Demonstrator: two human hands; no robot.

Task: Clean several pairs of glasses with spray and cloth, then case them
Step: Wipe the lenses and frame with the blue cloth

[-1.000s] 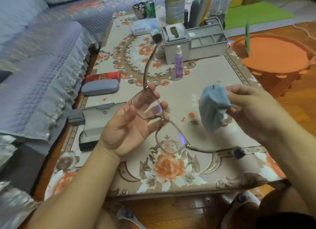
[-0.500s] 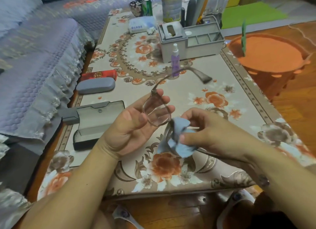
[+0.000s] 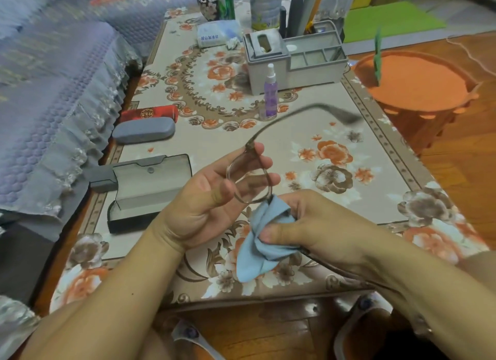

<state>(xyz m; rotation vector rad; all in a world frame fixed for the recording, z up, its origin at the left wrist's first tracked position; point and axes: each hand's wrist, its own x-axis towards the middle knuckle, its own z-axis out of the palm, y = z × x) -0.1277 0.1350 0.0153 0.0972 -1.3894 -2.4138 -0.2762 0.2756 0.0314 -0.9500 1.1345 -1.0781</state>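
Observation:
My left hand (image 3: 214, 198) holds a pair of thin-framed glasses (image 3: 251, 182) by one lens rim, thumb and fingers around it, above the table. One temple arm sticks up and away to the right. My right hand (image 3: 316, 225) pinches a light blue cloth (image 3: 260, 247) folded over the other lens, which is hidden under it. A purple spray bottle (image 3: 269, 93) stands upright on the floral tablecloth (image 3: 335, 171) behind the hands. An open dark glasses case (image 3: 147, 187) lies to the left of my left hand.
A shut grey case (image 3: 143, 130) and a red case (image 3: 149, 114) lie at the table's left edge. A grey organiser box (image 3: 295, 56) stands at the back with cans behind it. An orange basket (image 3: 418, 88) sits right of the table, a covered sofa (image 3: 53, 91) left.
My right hand brought the cloth from mid-air on the right onto the near lens and keeps it there. The glasses turned, so the far temple arm now points right.

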